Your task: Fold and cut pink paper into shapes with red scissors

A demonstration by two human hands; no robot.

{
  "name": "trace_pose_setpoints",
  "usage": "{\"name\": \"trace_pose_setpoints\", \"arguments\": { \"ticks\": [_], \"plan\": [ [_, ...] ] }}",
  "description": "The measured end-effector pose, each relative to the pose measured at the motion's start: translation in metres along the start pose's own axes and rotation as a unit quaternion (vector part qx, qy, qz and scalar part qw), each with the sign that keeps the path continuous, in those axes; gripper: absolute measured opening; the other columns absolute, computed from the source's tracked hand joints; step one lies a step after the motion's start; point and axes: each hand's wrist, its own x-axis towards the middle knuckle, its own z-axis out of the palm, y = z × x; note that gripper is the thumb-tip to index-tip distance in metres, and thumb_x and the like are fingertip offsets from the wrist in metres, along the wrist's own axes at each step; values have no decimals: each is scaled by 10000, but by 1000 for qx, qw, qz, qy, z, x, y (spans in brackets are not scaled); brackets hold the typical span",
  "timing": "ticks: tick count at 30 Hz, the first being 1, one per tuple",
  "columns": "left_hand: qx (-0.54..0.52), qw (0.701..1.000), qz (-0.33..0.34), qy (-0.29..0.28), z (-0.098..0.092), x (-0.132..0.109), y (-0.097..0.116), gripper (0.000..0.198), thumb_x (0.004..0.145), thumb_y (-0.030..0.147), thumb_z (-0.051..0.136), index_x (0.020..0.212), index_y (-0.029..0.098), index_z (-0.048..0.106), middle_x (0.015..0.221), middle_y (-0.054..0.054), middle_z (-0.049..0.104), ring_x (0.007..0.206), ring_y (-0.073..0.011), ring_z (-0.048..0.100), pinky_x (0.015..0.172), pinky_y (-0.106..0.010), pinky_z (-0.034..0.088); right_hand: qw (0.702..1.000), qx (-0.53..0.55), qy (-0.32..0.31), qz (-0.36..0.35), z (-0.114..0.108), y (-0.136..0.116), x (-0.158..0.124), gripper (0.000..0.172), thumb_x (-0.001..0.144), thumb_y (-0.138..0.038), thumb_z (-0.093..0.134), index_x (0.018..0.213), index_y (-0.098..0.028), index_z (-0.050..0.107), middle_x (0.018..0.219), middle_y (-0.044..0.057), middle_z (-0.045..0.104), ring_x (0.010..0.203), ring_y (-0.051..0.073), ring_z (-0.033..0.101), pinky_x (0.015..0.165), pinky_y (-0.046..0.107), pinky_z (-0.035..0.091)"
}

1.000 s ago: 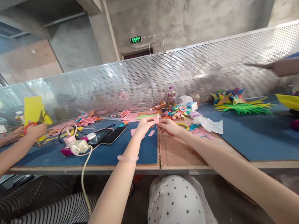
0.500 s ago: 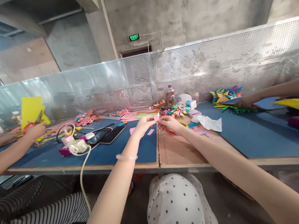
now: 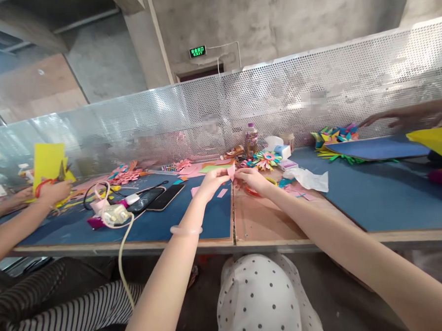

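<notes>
paper [image 3: 231, 172], one pink piece, is pinched in the grip of the left hand [image 3: 211, 183] and right hand [image 3: 254, 180] above the bench [image 3: 268, 227]. one green sign [image 3: 198, 51] reads "安全出口 exit". two phones [image 3: 168, 197] lie left of it; one bottle [image 3: 252, 142], its label [image 3: 252, 134] unreadable, stands behind.

Matt, papery on the pink piece [image 3: 231, 171]; shining metallic along the screen [image 3: 262, 104]; plasticky on the bottle [image 3: 251, 139]; rough up the wall [image 3: 272, 19]!
</notes>
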Motion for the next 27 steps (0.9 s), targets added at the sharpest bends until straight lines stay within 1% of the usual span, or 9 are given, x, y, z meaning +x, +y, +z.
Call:
{"name": "trace_pose_setpoints", "arguments": {
  "ticks": [5,10,15,19,23,27],
  "plan": [
    [5,1000,-2,0,1,0,1,306,680,212,565,962,144,664,899,-54,644,695,-111,514,571,-215,346,1000,-7,-7,-3,-1,3,2,123,718,-222,521,659,-146,598,623,43,623,526,118,561,518,224,451],
    [4,1000,11,-16,1,-1,3,272,688,224,564,922,135,669,880,-57,646,737,-127,532,596,-223,369,1000,6,-5,-1,-2,6,4,166,748,-266,501,678,-145,590,619,44,616,509,117,555,494,226,439],
    [4,1000,8,-8,1,-1,2,285,695,248,573,941,144,669,894,-56,650,762,-135,545,627,-233,390,1000,18,-10,-8,0,2,1,191,762,-308,503,687,-145,570,612,43,606,503,116,545,490,233,442],
    [-1,1000,7,-14,1,0,1,295,693,244,575,953,141,667,920,-66,652,776,-142,556,633,-235,401,1000,23,-14,-14,1,0,0,199,764,-314,499,683,-145,567,602,39,598,494,111,531,474,227,425],
    [4,1000,11,4,3,-1,4,225,688,230,579,865,127,670,837,-57,646,736,-135,554,640,-239,421,1000,12,-2,-10,1,-1,-1,249,784,-360,488,682,-152,578,598,33,592,497,106,523,442,210,399],
    [19,999,25,15,4,-2,8,148,691,238,594,759,125,661,760,-38,637,699,-124,550,700,-257,442,998,18,41,38,1,-4,-1,412,791,-529,471,633,-160,561,536,28,558,458,104,498,393,207,349]
  ]
}}
